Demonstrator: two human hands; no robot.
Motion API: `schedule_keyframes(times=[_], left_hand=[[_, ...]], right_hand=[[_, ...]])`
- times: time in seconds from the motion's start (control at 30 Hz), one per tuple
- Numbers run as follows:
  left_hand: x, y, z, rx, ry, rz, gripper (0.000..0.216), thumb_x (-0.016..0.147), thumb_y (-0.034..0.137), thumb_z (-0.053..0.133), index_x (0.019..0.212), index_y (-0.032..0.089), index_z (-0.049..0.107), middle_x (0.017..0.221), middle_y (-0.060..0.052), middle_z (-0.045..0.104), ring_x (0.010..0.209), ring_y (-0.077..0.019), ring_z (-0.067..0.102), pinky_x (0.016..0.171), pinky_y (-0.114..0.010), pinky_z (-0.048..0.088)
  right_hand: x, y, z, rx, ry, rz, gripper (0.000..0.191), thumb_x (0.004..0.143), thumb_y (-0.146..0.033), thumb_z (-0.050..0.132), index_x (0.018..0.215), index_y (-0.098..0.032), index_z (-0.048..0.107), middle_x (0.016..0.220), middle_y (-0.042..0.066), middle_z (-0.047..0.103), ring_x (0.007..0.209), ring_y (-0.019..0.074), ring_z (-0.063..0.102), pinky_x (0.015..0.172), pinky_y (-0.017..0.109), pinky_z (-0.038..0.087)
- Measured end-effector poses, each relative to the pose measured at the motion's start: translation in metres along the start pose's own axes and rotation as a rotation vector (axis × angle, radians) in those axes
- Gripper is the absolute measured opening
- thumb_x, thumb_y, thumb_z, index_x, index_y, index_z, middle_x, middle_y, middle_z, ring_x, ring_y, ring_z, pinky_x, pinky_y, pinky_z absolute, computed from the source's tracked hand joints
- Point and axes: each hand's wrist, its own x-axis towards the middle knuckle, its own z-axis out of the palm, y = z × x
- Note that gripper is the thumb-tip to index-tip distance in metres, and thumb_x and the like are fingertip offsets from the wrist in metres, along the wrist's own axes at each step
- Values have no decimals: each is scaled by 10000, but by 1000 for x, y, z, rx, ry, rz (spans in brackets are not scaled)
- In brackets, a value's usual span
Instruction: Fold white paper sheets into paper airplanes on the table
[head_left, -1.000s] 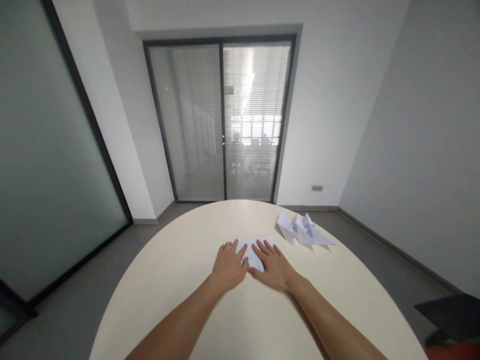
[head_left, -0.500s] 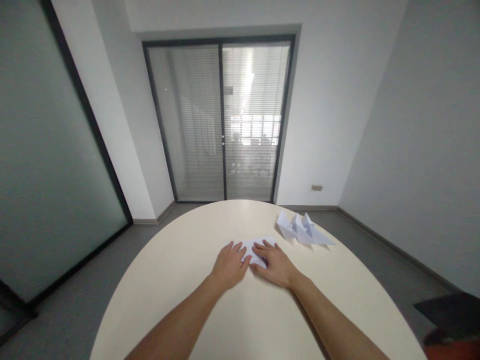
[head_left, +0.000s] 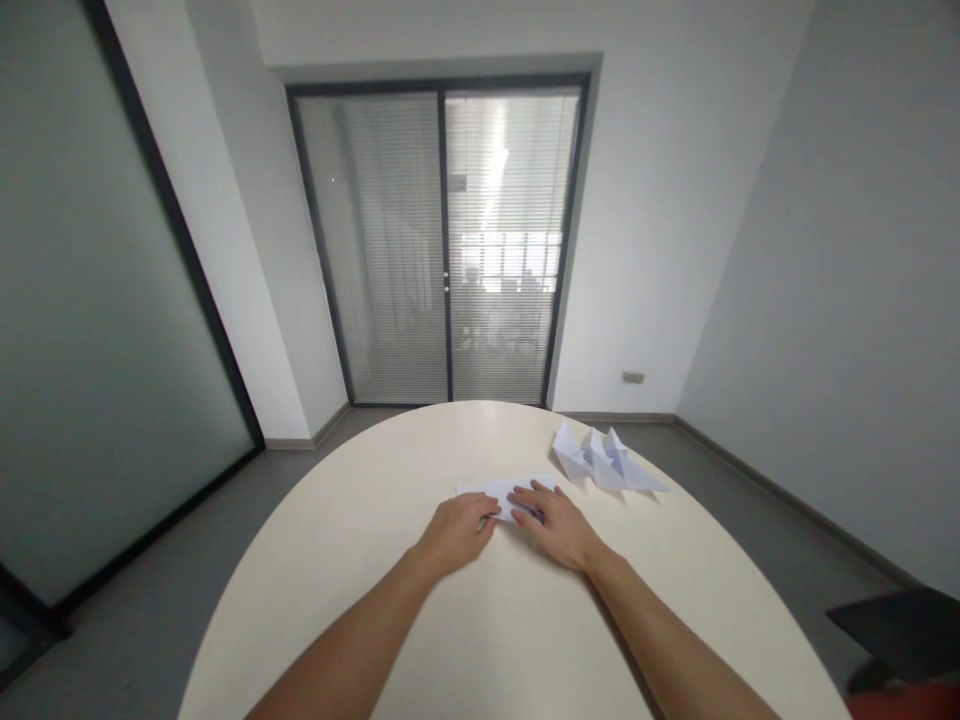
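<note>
A folded white sheet of paper [head_left: 489,488] lies on the pale round table [head_left: 360,500], partly covered by both hands. At its near left edge, my left hand [head_left: 456,532] is closed, with the paper pinched between thumb and fingers. My right hand [head_left: 559,525] rests over the right part of the sheet, its fingers stretched out and slightly apart. Beyond the right hand stand several folded white paper shapes like boats [head_left: 600,460], set close together.
The table's curved far edge faces a glass door with blinds [head_left: 450,250]. White walls flank it, with a frosted glass panel [head_left: 112,300] on the left. A dark flat object [head_left: 900,630] shows at the lower right, beside the table.
My left hand has gone from lying spread on the paper to pinching its near edge. The right hand stays on the sheet, its thumb drawn up closer to the fingers.
</note>
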Motion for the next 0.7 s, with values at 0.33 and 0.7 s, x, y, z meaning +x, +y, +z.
schedule_keyframes(times=[0.33,0.7], left_hand=[[3,-8,-9,-5,190,-266,328,1016,349,384,1025,250,697,998,-21,747,907,-183,679,790,-263,467],[8,-28,6,-110,354,-395,225,948,248,536,1158,262,614,1094,-34,730,1018,-200,675,839,-280,478]], right_hand=[[2,3,-1,-32,238,104,489,915,-481,472,1301,-208,596,1119,98,733,1017,254,674,876,342,473],[11,22,10,190,472,99,433,899,-453,511,1269,-237,576,1059,77,729,913,243,683,814,357,484]])
